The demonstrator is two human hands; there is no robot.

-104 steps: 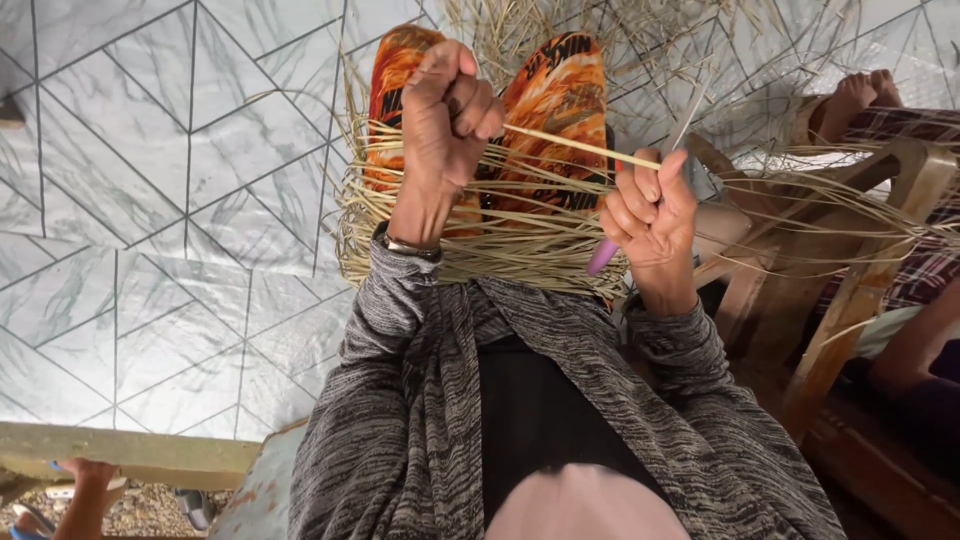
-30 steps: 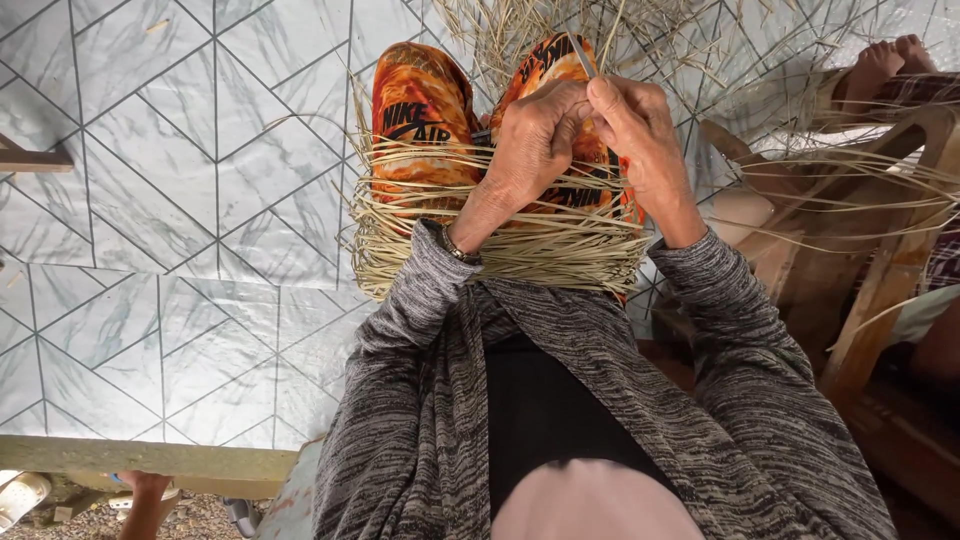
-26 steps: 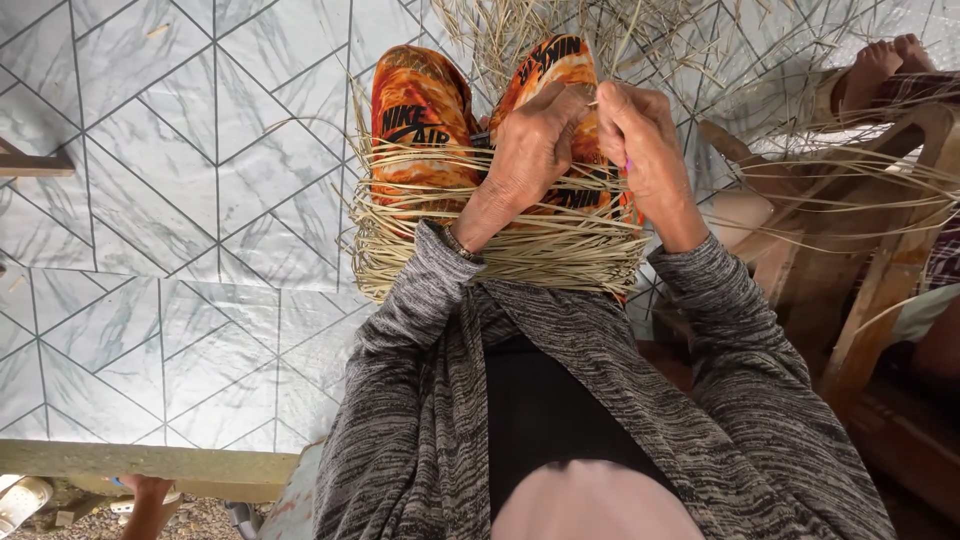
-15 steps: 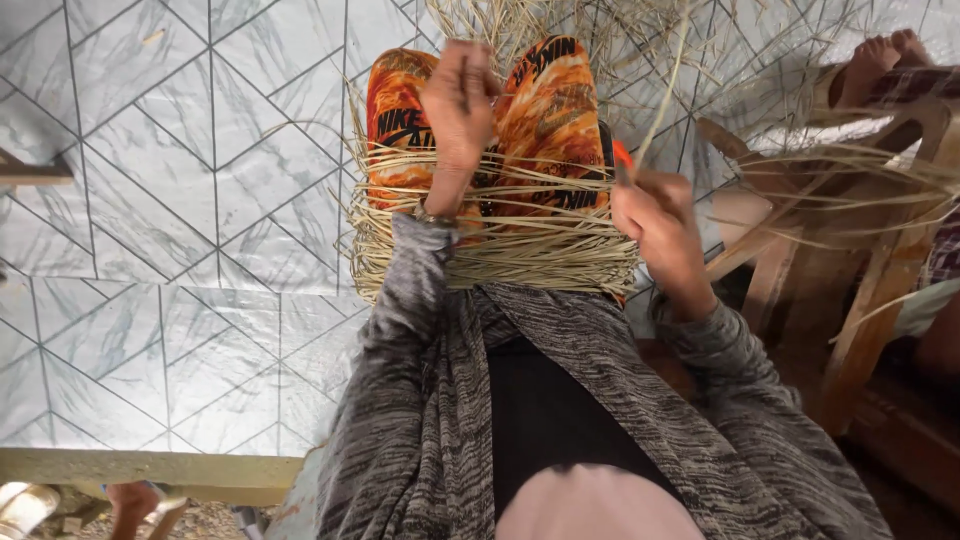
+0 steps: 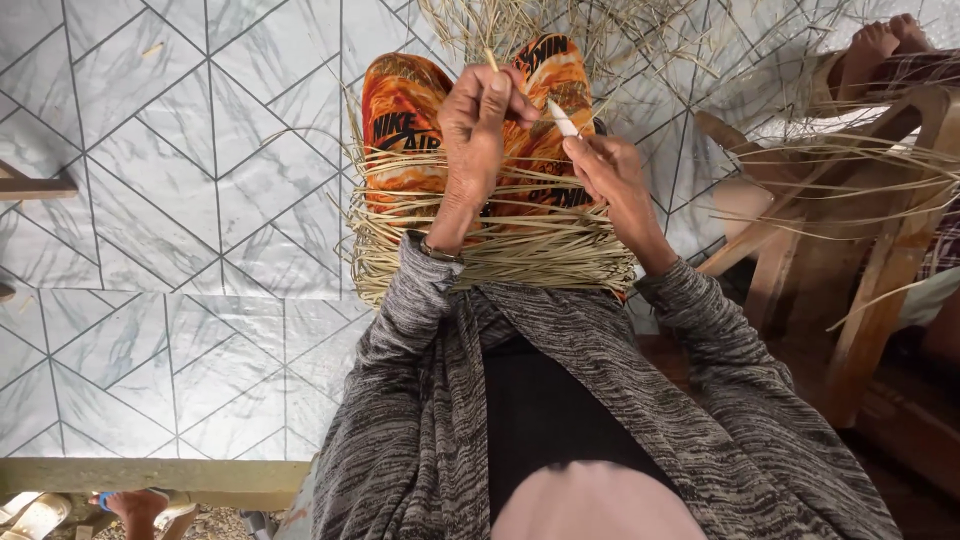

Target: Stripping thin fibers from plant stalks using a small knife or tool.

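Observation:
A woven mat of pale straw strips (image 5: 500, 250) lies across my lap, over orange patterned trousers (image 5: 405, 130). My left hand (image 5: 475, 120) is raised above the mat, thumb and fingers pinched on a thin straw strip (image 5: 492, 60) that runs upward. My right hand (image 5: 605, 165) sits just to the right, holding a small pale pointed tool (image 5: 562, 118) whose tip points toward the left hand. Loose straw ends (image 5: 560, 25) fan out beyond my knees. Grey knit sleeves cover both arms.
White tiled floor with thin dark lines (image 5: 180, 200) spreads to the left. A wooden chair (image 5: 860, 250) with straw draped over it stands at the right, with another person's bare foot (image 5: 880, 40) above it. A sandalled foot (image 5: 140, 505) shows at the bottom left.
Both hands were low together on the weave a second ago. They then parted, and now they have come close again higher up, left pinching a strip and right holding the pointed tool.

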